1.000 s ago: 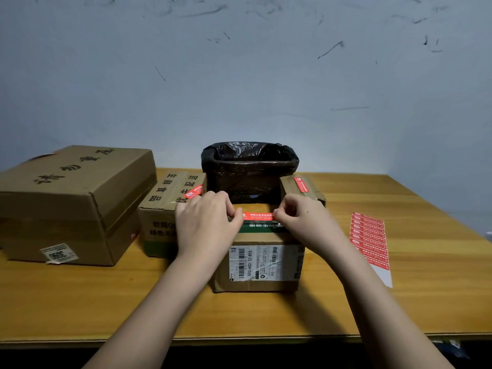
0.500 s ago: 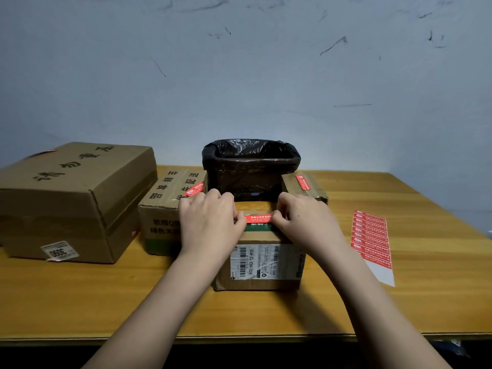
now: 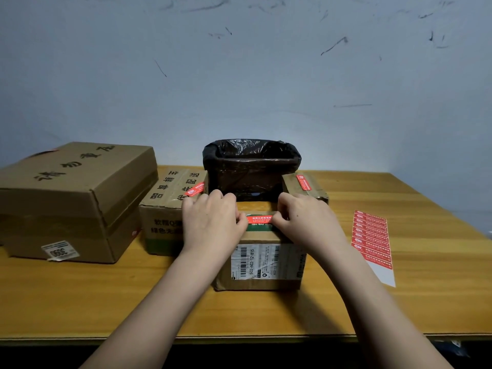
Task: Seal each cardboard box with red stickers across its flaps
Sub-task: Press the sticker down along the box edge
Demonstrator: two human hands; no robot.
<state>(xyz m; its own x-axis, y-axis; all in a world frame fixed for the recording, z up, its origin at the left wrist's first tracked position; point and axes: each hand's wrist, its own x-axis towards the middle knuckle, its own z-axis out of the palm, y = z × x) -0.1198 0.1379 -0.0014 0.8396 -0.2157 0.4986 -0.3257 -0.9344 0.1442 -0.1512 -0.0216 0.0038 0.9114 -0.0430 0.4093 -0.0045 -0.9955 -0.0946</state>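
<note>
Left hand (image 3: 213, 222) lying on the top of the near middle box (image 3: 262, 265), thumb pressing down the left end of the red sticker (image 3: 259, 219); right hand (image 3: 306, 222) likewise, fingertips pressing the right end. Sticker lying flat across the flaps, long axis left to right. Four cardboard boxes counted: big box (image 3: 72, 201) far left, printed box (image 3: 167, 209) beside it, the middle one, small box (image 3: 306, 187) right behind. One bag-lined bin (image 3: 251, 163) at the far middle. One sticker sheet (image 3: 372, 239) lying right, near the table (image 3: 80, 296) edge. Bare wood near and right.
</note>
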